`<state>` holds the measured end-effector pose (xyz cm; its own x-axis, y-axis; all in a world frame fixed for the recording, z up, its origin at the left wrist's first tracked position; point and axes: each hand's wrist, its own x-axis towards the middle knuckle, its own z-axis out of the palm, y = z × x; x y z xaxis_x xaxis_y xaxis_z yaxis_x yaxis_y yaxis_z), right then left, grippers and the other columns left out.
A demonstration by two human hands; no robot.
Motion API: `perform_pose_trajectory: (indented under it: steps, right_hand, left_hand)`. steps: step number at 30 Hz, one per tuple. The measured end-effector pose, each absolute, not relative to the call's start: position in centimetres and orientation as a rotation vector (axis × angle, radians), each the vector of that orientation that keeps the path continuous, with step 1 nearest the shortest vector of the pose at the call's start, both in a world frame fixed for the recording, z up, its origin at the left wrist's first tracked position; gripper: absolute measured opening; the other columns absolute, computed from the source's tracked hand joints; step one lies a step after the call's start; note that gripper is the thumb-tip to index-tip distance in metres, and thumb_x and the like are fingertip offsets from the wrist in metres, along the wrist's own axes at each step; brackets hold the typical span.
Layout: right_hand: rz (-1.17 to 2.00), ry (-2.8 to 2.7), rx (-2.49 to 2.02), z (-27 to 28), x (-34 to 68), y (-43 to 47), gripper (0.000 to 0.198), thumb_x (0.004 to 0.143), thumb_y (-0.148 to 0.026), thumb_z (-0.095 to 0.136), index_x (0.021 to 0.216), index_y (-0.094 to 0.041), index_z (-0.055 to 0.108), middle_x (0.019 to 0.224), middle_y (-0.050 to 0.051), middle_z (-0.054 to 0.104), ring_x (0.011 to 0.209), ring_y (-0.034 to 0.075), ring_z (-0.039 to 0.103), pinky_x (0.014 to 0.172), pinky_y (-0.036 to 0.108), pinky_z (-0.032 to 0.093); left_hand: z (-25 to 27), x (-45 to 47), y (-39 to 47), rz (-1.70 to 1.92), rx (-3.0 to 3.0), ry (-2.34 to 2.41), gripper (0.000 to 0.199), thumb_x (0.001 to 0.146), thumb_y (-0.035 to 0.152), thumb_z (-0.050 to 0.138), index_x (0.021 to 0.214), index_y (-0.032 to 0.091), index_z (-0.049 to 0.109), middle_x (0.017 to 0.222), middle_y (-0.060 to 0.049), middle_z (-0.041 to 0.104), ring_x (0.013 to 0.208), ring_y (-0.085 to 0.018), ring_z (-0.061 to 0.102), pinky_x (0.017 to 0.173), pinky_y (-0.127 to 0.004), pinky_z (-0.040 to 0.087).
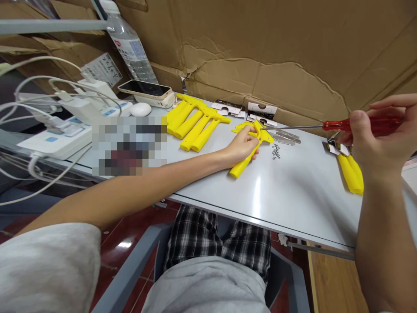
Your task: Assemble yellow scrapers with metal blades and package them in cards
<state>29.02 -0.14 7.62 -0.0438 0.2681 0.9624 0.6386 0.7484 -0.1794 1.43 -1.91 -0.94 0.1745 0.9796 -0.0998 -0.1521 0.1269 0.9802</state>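
My left hand [243, 147] is closed around a yellow scraper handle [241, 167], its wide head pointing away from me. A screwdriver with a red handle [374, 125] is gripped in my right hand [386, 134]. The screwdriver's thin shaft [293, 127] reaches left, and its tip meets the head of the held scraper; the exact contact point is too small to make out. Just right of the scraper is a small pile of screws [276, 152]. Behind them lie flat metal blades [286, 137].
Several yellow scraper handles [192, 124] lie left of my hand, more [351, 171] at right. Small black-and-white boxes [260, 111] rest by the cardboard wall [276, 82]. A phone [146, 89], power strip [58, 139], cables and a water bottle [133, 52] occupy the left.
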Motion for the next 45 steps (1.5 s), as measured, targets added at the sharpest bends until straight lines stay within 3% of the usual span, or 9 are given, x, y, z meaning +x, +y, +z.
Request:
perform_pose_trajectory:
  steps: [3, 12, 17, 20, 22, 27, 33, 38, 45]
  right_hand:
    - [-0.416, -1.604, -0.765, 7.5, 28.7, -0.3, 0.038, 0.078, -0.05, 0.075, 0.087, -0.015, 0.062, 0.072, 0.002, 0.057, 0.051, 0.01, 0.059, 0.045, 0.019, 0.037]
    - [-0.32, -1.719, -0.627, 7.4, 29.6, 0.7, 0.039, 0.074, -0.037, 0.071, 0.106, -0.017, 0.064, 0.105, 0.004, 0.064, 0.065, 0.011, 0.07, 0.049, 0.021, 0.048]
    - [-0.565, -1.587, -0.671, 7.5, 29.8, 0.6, 0.049, 0.076, -0.059, 0.081, 0.095, -0.014, 0.072, 0.093, 0.007, 0.065, 0.069, 0.006, 0.056, 0.054, 0.018, 0.032]
    - [-0.61, -1.588, -0.716, 7.6, 29.7, 0.1, 0.051, 0.087, -0.064, 0.071, 0.091, -0.013, 0.073, 0.085, 0.007, 0.063, 0.07, 0.007, 0.056, 0.061, 0.022, 0.035]
    - [-0.526, -1.643, -0.684, 7.7, 29.4, -0.2, 0.048, 0.091, -0.061, 0.066, 0.094, -0.013, 0.072, 0.085, 0.006, 0.062, 0.065, 0.007, 0.057, 0.059, 0.022, 0.036]
    - [-0.291, -1.684, -0.552, 7.6, 28.9, -0.3, 0.037, 0.077, -0.042, 0.074, 0.103, -0.016, 0.071, 0.105, 0.006, 0.065, 0.066, 0.008, 0.066, 0.058, 0.023, 0.049]
    - [-0.526, -1.606, -0.684, 7.3, 29.7, 0.4, 0.035, 0.082, -0.047, 0.073, 0.092, -0.013, 0.069, 0.084, 0.004, 0.061, 0.062, 0.006, 0.061, 0.049, 0.015, 0.033]
    - [-0.297, -1.741, -0.462, 7.3, 29.9, 1.1, 0.049, 0.077, -0.05, 0.073, 0.114, -0.02, 0.069, 0.114, 0.002, 0.062, 0.079, 0.006, 0.065, 0.064, 0.021, 0.05]
    - [-0.302, -1.693, -0.557, 7.3, 30.0, 1.2, 0.053, 0.085, -0.058, 0.081, 0.111, -0.016, 0.062, 0.116, 0.001, 0.058, 0.077, 0.001, 0.06, 0.068, 0.022, 0.05]
  left_hand:
    - [-0.9, 1.5, -1.9, 1.079, 1.077, 1.025, 0.019, 0.105, 0.008, 0.048, 0.113, 0.025, 0.046, 0.095, -0.004, 0.064, 0.065, -0.012, 0.059, 0.057, -0.027, 0.044]
    - [-0.8, 1.4, -2.0, 1.074, 1.072, 1.033, 0.018, 0.106, 0.008, 0.049, 0.113, 0.024, 0.046, 0.098, -0.005, 0.065, 0.067, -0.013, 0.06, 0.058, -0.027, 0.046]
    - [-0.6, 1.5, -2.0, 1.066, 1.094, 1.037, 0.02, 0.105, 0.006, 0.048, 0.113, 0.024, 0.046, 0.093, -0.004, 0.063, 0.065, -0.013, 0.059, 0.058, -0.028, 0.046]
    - [-0.6, 1.5, -2.1, 1.059, 1.105, 1.046, 0.021, 0.105, 0.006, 0.048, 0.113, 0.024, 0.046, 0.086, -0.001, 0.06, 0.064, -0.013, 0.059, 0.058, -0.028, 0.046]
    - [-0.7, 1.5, -2.1, 1.057, 1.104, 1.047, 0.02, 0.105, 0.007, 0.048, 0.114, 0.024, 0.047, 0.083, 0.0, 0.059, 0.064, -0.014, 0.059, 0.059, -0.028, 0.046]
    - [-0.9, 1.4, -2.0, 1.07, 1.098, 1.034, 0.021, 0.104, 0.006, 0.05, 0.114, 0.025, 0.048, 0.083, -0.001, 0.059, 0.065, -0.014, 0.06, 0.06, -0.029, 0.047]
    - [-0.8, 1.5, -2.0, 1.063, 1.105, 1.041, 0.019, 0.106, 0.006, 0.047, 0.112, 0.024, 0.046, 0.09, -0.003, 0.063, 0.065, -0.012, 0.06, 0.057, -0.027, 0.046]
    - [-0.8, 1.5, -2.0, 1.055, 1.105, 1.042, 0.019, 0.106, 0.006, 0.047, 0.113, 0.024, 0.046, 0.097, -0.004, 0.066, 0.064, -0.011, 0.059, 0.057, -0.026, 0.046]
    - [-1.1, 1.5, -1.7, 1.054, 1.115, 1.051, 0.02, 0.105, 0.007, 0.049, 0.116, 0.024, 0.047, 0.09, -0.002, 0.064, 0.064, -0.012, 0.06, 0.058, -0.027, 0.047]
